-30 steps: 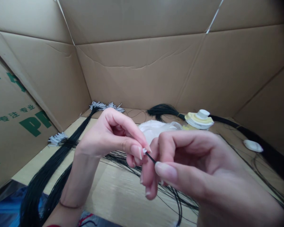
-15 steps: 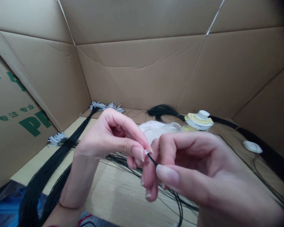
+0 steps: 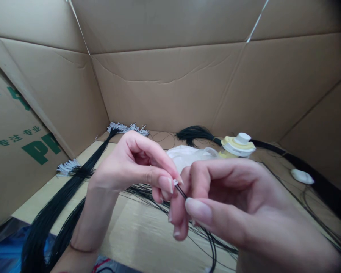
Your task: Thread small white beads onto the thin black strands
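Between the thumb and forefinger of my left hand (image 3: 139, 167) is a small white connector (image 3: 175, 182), its tip just showing. Thin black wires (image 3: 182, 192) run from it into my right hand (image 3: 230, 197), which pinches them a short way off with thumb and forefinger. Below my right hand the black wires (image 3: 212, 246) hang in a loop. Both hands are raised over the pale board, and part of a bundle of black wires (image 3: 143, 193) lies behind them.
Long black wire bundles (image 3: 59, 204) with white connector ends (image 3: 68, 167) lie at left. Behind my hands are a clear plastic bag (image 3: 187, 155) and a yellow-and-white container (image 3: 239, 145). A white lump (image 3: 302, 176) lies at right beside a thick black bundle (image 3: 326, 197). Cardboard walls (image 3: 165, 94) surround the board.
My right thumb has shifted slightly left toward the white connector. Two separate wires now show between my hands, where they looked like one. My left hand stays almost still.
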`<state>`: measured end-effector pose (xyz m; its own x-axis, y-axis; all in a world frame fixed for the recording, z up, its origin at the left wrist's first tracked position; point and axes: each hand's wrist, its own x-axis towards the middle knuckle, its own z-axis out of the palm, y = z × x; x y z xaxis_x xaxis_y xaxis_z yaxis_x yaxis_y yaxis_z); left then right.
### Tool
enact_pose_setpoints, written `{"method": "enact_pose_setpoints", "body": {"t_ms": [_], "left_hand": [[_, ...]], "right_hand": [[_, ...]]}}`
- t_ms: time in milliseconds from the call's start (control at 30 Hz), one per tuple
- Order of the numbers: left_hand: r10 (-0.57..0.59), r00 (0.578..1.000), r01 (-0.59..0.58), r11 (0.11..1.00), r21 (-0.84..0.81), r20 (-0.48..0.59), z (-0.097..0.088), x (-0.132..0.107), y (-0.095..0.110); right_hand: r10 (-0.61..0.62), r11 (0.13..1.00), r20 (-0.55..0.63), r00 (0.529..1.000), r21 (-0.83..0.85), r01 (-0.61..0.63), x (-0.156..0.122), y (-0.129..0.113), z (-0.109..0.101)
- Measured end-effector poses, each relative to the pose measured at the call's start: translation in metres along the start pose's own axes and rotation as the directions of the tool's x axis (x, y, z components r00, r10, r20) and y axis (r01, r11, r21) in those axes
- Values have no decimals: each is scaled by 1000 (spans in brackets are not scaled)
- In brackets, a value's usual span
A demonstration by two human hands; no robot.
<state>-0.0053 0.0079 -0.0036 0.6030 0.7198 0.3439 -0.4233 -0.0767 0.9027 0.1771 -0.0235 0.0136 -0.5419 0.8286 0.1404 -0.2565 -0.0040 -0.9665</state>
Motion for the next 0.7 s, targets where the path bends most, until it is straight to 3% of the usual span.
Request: {"method": "enact_pose_setpoints", "body": {"t_ms": [233,467,700], "left_hand": [[49,998,-44,994,101,-49,0,-2,2],[236,970,-198,912,360,-65,5,-10,11],[214,976,-198,839,507,26,10,-12,20]], "right_hand": [[-26,1000,-14,1000,-1,26,-2,1,-2],[-28,997,16,999,-69,29,-4,1,-10],[48,986,140,989,-165,-25,0,-2,-19]]}}
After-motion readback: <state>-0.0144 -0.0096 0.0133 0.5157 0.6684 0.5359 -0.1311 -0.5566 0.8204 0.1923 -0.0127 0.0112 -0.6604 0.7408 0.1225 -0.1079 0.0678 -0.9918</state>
